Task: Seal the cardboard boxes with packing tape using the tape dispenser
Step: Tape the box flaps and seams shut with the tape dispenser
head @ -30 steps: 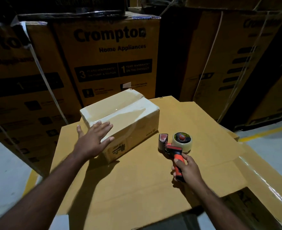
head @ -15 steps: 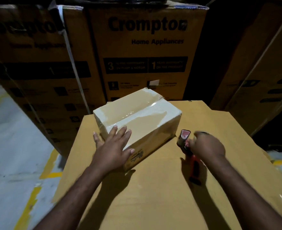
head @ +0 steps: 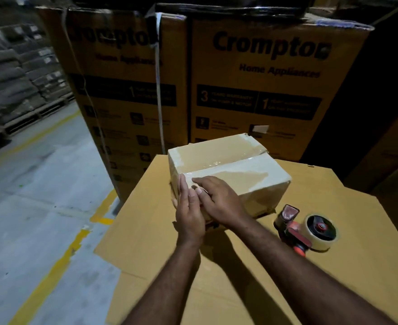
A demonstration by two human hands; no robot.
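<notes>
Small brown cardboard box [head: 228, 165], with glossy clear tape shining along its top seam and over its edges, sits on a flat cardboard counter [head: 334, 277], towards the far side. Both of the person's bare hands are on the box's near left corner. The left grip [head: 189, 212] stands edge-on, fingers straight, pressed against the end face. The right grip [head: 221, 202] lies over the corner beside it, fingers spread flat and pressing down; neither hand clasps anything. A red and black tape dispenser [head: 291, 228] carrying a roll of clear tape [head: 321, 231] lies released on the counter to the right of the box, near it but apart. The box looks light and stiff, likely to slide on the smooth cardboard unless one palm steadies it. Its taped faces look slick, so bare side walls probably give a surer hold. The dispenser is best taken by its red handle, away from the cutting end. Tall yellow-brown printed cartons [head: 263, 78] stand behind, and a grey concrete floor [head: 40, 207] with yellow lines lies to the left.
</notes>
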